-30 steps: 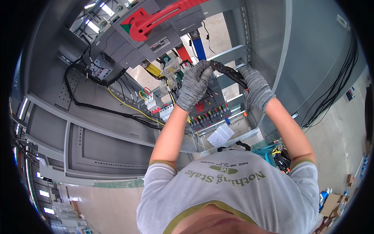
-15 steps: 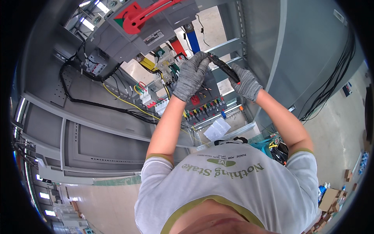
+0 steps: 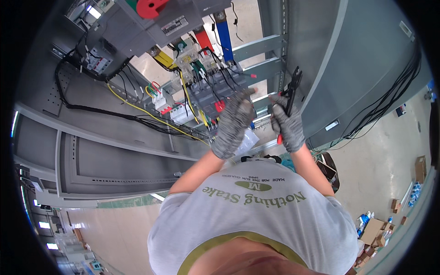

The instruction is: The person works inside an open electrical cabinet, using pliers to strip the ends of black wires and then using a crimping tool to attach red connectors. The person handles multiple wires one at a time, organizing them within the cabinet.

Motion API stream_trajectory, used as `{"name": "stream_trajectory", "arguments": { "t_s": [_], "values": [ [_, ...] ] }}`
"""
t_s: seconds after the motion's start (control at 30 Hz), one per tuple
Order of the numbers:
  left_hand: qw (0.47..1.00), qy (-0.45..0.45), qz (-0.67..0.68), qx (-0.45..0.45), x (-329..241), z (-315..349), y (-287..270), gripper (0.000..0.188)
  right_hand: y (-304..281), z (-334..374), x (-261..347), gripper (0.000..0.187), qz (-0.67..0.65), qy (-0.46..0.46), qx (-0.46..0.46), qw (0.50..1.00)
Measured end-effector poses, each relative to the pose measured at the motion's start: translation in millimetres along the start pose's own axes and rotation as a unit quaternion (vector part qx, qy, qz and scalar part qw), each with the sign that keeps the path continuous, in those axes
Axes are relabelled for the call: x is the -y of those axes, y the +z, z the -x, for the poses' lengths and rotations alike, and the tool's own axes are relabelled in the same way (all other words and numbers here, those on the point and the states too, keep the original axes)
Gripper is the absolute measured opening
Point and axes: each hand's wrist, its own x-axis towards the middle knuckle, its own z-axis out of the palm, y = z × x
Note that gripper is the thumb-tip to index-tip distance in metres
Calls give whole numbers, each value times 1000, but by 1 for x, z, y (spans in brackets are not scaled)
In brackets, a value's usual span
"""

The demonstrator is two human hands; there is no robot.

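We're looking into an open grey metal cabinet (image 3: 107,124), with its grey door (image 3: 362,59) standing to the right. Big grey switch box (image 3: 156,34) sits at the top. Below it, a dark grey block (image 3: 206,98) with several thin wires over it.

Our left grip (image 3: 233,126), in a grey knit glove, is in front of that block, forefinger stretched forward. We can't tell how far open the rest is, or whether it pinches a wire. Our right grip (image 3: 288,126), same glove, is curled closed around a black hand tool (image 3: 292,89); tool's in front of the cabinet's right side, head pointing away from our chest, red bits near the glove.

Blue bar (image 3: 223,39) runs above the block. White paper (image 3: 247,141) lies beside the left glove. Smallest: a red wire tip (image 3: 253,76), just beyond the left forefinger.
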Motion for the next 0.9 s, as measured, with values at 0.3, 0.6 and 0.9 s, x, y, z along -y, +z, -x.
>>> {"name": "stream_trajectory", "arguments": {
  "t_s": [0.3, 0.6, 0.9],
  "values": [
    [987, -131, 49, 82, 45, 21, 9, 43, 15, 22, -11, 46, 388, -181, 65, 901],
    [985, -146, 60, 68, 33, 27, 5, 33, 15, 25, -23, 34, 332, -152, 6, 931],
    [979, -148, 117, 83, 12, 26, 1, 26, 28, 38, -6, 20, 131, -48, 9, 990]
  ]
}}
